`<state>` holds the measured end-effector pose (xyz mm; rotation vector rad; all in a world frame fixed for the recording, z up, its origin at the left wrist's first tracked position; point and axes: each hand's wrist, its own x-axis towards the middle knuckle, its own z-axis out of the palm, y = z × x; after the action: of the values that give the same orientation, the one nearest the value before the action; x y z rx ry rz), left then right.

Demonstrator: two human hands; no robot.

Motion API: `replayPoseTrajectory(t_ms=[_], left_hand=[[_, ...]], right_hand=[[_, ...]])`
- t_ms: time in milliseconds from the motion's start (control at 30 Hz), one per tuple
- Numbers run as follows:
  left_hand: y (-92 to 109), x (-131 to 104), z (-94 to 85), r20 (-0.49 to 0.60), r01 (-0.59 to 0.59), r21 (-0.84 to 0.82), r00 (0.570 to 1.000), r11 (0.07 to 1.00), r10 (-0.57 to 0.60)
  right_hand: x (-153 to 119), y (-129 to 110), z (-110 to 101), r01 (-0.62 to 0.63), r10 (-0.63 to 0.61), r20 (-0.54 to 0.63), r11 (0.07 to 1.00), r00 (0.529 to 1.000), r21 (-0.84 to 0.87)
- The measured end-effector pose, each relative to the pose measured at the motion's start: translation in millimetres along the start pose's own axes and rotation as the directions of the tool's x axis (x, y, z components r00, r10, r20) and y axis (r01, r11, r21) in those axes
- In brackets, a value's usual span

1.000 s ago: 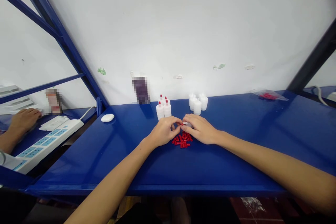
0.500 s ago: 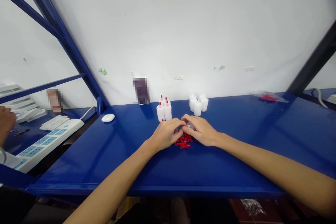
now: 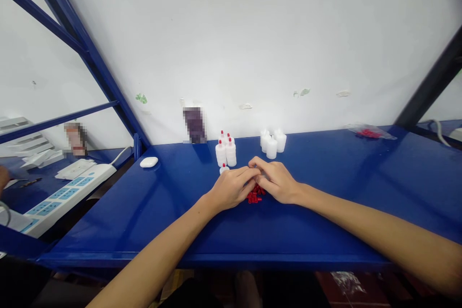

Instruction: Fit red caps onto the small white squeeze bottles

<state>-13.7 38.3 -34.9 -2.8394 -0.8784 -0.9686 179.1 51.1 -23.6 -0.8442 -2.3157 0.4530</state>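
Red caps (image 3: 254,198) lie just below the grip, where the curled fingers of the left hand (image 3: 234,187) and right hand (image 3: 277,183) meet; what they hold cannot be told from here. Compared with a moment ago, the left hand covers more caps and bares more of a red-tipped bottle (image 3: 224,169), leaving the work itself hidden; similar bottles (image 3: 231,155) stand behind, with white bottles (image 3: 271,148) to their right.

Looks like a workshop tbh: long glossy blue workbench (image 3: 115,221) across the lower frame, blue metal post (image 3: 87,57) upper left, white power strip (image 3: 65,200) lower left, red-tipped white plastic bottles (image 3: 221,155) grouped mid-frame, scuffed white wall (image 3: 234,48).
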Motion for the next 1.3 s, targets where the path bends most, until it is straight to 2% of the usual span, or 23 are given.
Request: replayPoseTrajectory(t_ms=[67,100,133,200,233,267,433,500,633,700,833,967,1033,1100,1167,1233,1300], left_hand=[[0,2,-5.7,-0.076,0.033,0.027,0.997,0.999,-0.031],[-2,2,-9.5,-0.153,0.079,0.047,0.986,0.996,-0.071],[-5,2,-13.8,-0.254,0.143,0.061,0.959,0.988,-0.123],[-15,1,-23.0,-0.445,0.274,0.060,0.868,0.960,-0.220],[-21,-1,-27.5,-0.501,0.310,0.051,0.830,0.949,-0.244],[-28,-3,-31.6,-0.506,0.317,0.059,0.827,0.947,-0.245],[-52,-14,-41.6,-0.327,0.297,0.167,0.916,0.940,-0.232],[-55,-16,-40.9,-0.270,0.318,0.177,0.926,0.931,-0.265],[-56,-15,-37.1,-0.197,0.394,0.205,0.913,0.896,-0.356],[-56,-15,-36.0,-0.189,0.410,0.202,0.907,0.890,-0.375],[-58,-17,-35.8,-0.248,0.398,0.129,0.900,0.908,-0.359],[-56,-18,-34.8,-0.293,0.349,0.109,0.906,0.931,-0.306],[-50,-16,-32.1,-0.278,0.318,0.117,0.920,0.941,-0.277],[-41,-11,-27.3,-0.171,0.254,0.116,0.957,0.960,-0.233],[-31,-6,-20.8,0.005,0.149,0.098,0.989,0.984,-0.150],[-25,0,-14.2,0.128,0.080,0.049,0.988,0.996,-0.085],[-22,3,-9.4,0.171,0.084,-0.017,0.982,0.996,-0.080]], right_hand=[[0,3,-1,0.015,-0.014,-0.012,1.000,1.000,0.016],[0,5,-2,0.016,-0.015,-0.020,1.000,1.000,0.021],[0,8,-2,0.009,-0.009,-0.029,1.000,1.000,0.027],[-1,14,-3,-0.022,0.024,-0.052,0.999,0.998,0.048],[-1,16,-4,-0.042,0.045,-0.062,0.997,0.997,0.061],[-1,19,-4,-0.060,0.065,-0.069,0.996,0.996,0.072],[0,21,-4,-0.094,0.100,-0.070,0.992,0.993,0.083],[1,20,-4,-0.103,0.107,-0.056,0.992,0.993,0.070],[2,19,-3,-0.134,0.136,-0.047,0.990,0.990,0.039],[2,19,-2,-0.148,0.149,-0.052,0.989,0.987,0.029],[2,20,-2,-0.159,0.159,-0.050,0.987,0.986,-0.005],[4,19,-5,-0.125,0.128,0.031,0.989,0.991,-0.081],[6,18,-7,-0.088,0.098,0.072,0.987,0.993,-0.137],[7,18,-7,-0.066,0.082,0.080,0.981,0.993,-0.181],[8,18,-7,-0.067,0.081,0.066,0.978,0.994,-0.196],[9,19,-6,-0.067,0.079,0.060,0.981,0.995,-0.183],[9,20,-5,-0.068,0.077,0.048,0.984,0.996,-0.167]])
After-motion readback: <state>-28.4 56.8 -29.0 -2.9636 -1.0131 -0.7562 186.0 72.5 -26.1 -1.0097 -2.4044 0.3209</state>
